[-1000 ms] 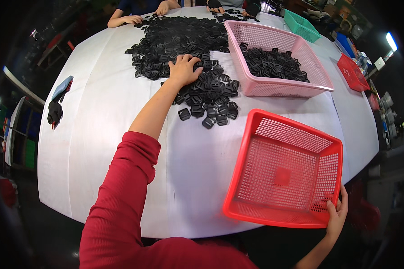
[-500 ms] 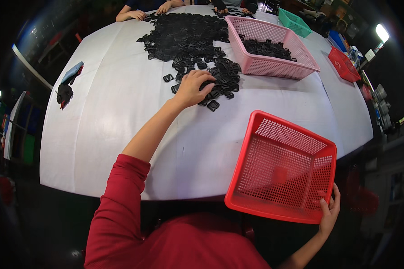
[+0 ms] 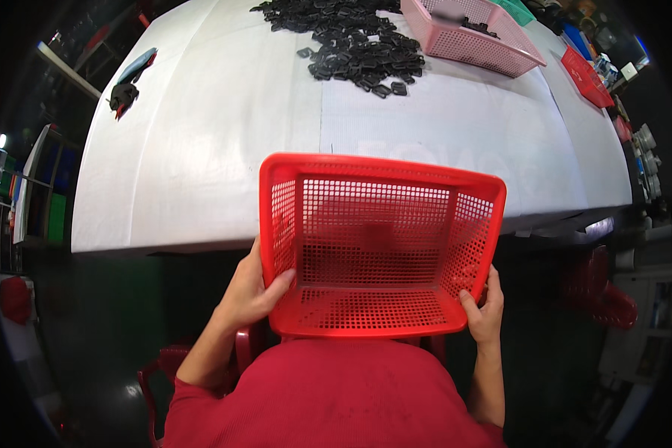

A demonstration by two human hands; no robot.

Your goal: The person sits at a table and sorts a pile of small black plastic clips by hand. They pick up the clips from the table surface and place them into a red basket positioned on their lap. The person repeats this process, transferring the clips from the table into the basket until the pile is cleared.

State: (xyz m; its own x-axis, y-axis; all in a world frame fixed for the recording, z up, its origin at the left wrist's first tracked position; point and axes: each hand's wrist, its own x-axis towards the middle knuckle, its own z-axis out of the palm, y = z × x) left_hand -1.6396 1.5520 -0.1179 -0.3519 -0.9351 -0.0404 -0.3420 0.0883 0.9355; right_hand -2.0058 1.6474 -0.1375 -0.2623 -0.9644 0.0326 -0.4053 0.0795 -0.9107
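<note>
Left hand (image 3: 246, 293) and right hand (image 3: 487, 313) pinch opposite sides of a red rectangular plastic basket (image 3: 366, 312), which uneven grip could tip.

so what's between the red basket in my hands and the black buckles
White tabletop lies between the held basket and the buckles, as the head view shows.

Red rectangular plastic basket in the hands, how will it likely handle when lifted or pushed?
The red rectangular plastic basket is probably light for its size, as its walls are riddled with holes. It's likely fairly stiff: the rim looks unbuckled between the left hand and right hand. Its boxy shape suggests sliding, not rolling.
</note>
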